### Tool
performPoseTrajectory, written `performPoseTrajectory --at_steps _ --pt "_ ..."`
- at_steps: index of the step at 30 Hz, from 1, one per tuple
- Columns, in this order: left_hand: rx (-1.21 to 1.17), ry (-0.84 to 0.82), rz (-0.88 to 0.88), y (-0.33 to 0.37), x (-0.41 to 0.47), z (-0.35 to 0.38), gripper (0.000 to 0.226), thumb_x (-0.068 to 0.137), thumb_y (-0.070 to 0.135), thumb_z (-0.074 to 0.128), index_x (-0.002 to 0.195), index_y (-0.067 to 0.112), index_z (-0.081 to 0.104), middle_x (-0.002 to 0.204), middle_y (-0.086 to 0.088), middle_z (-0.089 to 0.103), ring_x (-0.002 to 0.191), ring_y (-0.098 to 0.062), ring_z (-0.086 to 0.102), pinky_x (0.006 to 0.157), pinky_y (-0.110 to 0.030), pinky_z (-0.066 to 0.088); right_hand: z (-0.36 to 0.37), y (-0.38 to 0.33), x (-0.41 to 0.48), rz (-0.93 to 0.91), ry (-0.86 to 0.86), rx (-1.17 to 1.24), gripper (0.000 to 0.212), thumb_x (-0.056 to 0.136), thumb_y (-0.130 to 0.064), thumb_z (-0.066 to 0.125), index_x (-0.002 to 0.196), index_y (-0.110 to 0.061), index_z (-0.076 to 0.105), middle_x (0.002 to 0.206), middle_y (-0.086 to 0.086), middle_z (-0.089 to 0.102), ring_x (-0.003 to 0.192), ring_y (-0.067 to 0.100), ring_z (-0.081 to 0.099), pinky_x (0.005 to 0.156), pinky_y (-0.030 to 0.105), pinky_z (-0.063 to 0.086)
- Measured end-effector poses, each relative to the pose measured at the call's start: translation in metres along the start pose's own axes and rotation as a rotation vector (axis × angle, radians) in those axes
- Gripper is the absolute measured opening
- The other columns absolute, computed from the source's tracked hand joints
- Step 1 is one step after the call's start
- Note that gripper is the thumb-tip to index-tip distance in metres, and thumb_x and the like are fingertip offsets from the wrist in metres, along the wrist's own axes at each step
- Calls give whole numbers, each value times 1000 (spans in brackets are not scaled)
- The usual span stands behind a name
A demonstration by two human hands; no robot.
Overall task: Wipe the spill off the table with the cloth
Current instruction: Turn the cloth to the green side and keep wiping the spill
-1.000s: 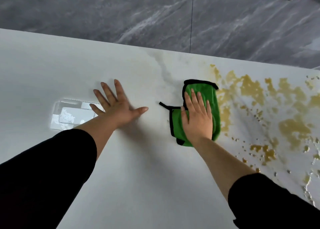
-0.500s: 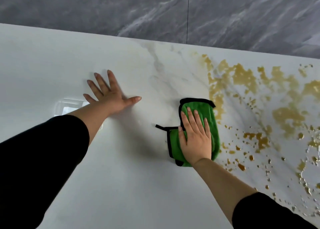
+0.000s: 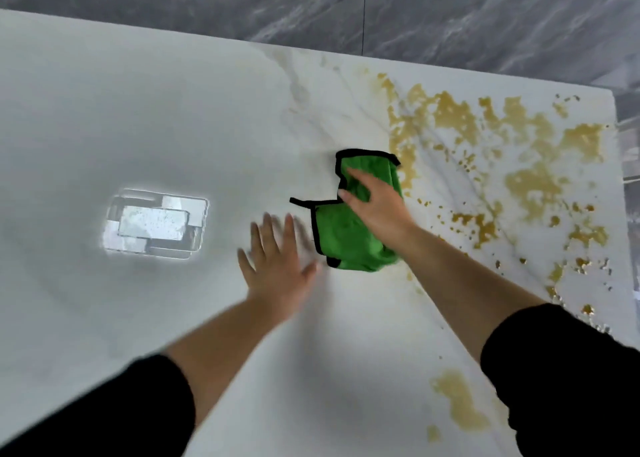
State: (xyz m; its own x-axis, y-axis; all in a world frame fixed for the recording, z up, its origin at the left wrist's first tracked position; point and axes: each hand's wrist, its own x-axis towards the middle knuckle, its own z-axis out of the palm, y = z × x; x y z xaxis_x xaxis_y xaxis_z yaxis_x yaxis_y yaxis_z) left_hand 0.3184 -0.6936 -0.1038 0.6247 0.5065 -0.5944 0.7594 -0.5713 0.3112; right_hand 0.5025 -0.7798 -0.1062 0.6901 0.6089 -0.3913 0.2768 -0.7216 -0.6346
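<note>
**Most of the spill is unwiped — cloth sits at its left margin**

Your green cloth lies folded on the counter, middle right, with its right edge at the left fringe of the yellow-brown spill. That spill spreads in blotches and droplets across the right part of the counter, and a separate patch lies near you on the right.

Expect the cloth to handle as soft, light and limp. It will likely bunch or skate if you push from one edge, and it will grow heavier as it soaks. You needn't pinch it. Bear down through its middle with a flat palm so the whole fold drags with you. The black loop at its left corner is no place to pull from.

Your right hand lies on top of the cloth's far half, fingers stretched out and close together, pressing and not gripping. Your left hand is blurred, fingers straight and spread, just left of the cloth and holding nothing — whether it touches the counter I cannot tell.
</note>
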Motion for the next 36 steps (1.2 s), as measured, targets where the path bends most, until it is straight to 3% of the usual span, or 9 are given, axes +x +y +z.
performPoseTrajectory --at_steps 5,8,17,19,22,25,28,32,36 --pt "-34 -226 -122 7 -49 56 139 63 86 56 131 31 -52 135 -1 -61 126 -24 -54 112 -59 -14 -27 0 9 -35 -160 -496 99 78 -60 66 153 -25 12 158 3 16 146 24 11 118 44 13" --pt "37 -279 -167 9 -42 60 155 50 88 64 121 27 -59 120 -5 -70 108 -24 -65 109 -62 -17 -27 -5 15 -67 -164 -557 106 70 -67 69 151 -18 21 149 9 30 139 29 26 116 44 17" --pt "61 -294 -165 6 -37 64 160 42 89 67 122 29 -58 119 -4 -70 106 -23 -67 105 -64 -19 -15 -14 6 -97 -208 -636 40 80 -45 66 101 -16 48 92 0 50 101 26 54 96 41 30" --pt "60 -300 -161 6 -38 62 159 44 88 68 121 29 -59 118 -3 -71 105 -23 -68 105 -64 -19 -12 -17 6 -122 -215 -693 41 79 -44 66 106 -16 51 111 4 49 117 27 45 103 44 26" --pt "54 -311 -155 6 -40 60 158 45 88 67 120 29 -60 116 -3 -71 104 -23 -68 106 -64 -18 -11 -21 10 -156 -243 -780 51 77 -40 69 120 -18 51 149 8 25 143 28 11 115 57 -1" --pt "44 -319 -137 6 -41 58 157 47 87 67 120 29 -60 116 -3 -71 103 -23 -68 106 -64 -18 -14 -27 11 -126 -250 -757 53 79 -34 69 124 -18 45 126 6 45 127 29 39 112 58 11" --pt "35 -330 -123 7 -42 54 156 49 86 67 120 28 -60 115 -3 -72 105 -26 -66 105 -64 -19 -12 -32 -1 -116 -214 -648 55 80 -23 66 126 -14 37 97 3 54 98 29 55 88 42 36" --pt "12 -342 -104 8 -45 51 155 52 85 67 122 28 -59 112 -2 -73 105 -26 -65 105 -63 -20 -21 -37 -35 -57 -257 -475 22 82 -22 62 99 -10 55 97 8 59 91 27 57 72 35 43" --pt "-2 -336 -86 6 -45 52 155 51 85 68 120 30 -59 109 0 -74 105 -25 -66 104 -63 -22 -55 -28 -95 -75 -130 -211 20 81 -18 65 100 -11 64 99 4 57 90 18 55 76 27 43"
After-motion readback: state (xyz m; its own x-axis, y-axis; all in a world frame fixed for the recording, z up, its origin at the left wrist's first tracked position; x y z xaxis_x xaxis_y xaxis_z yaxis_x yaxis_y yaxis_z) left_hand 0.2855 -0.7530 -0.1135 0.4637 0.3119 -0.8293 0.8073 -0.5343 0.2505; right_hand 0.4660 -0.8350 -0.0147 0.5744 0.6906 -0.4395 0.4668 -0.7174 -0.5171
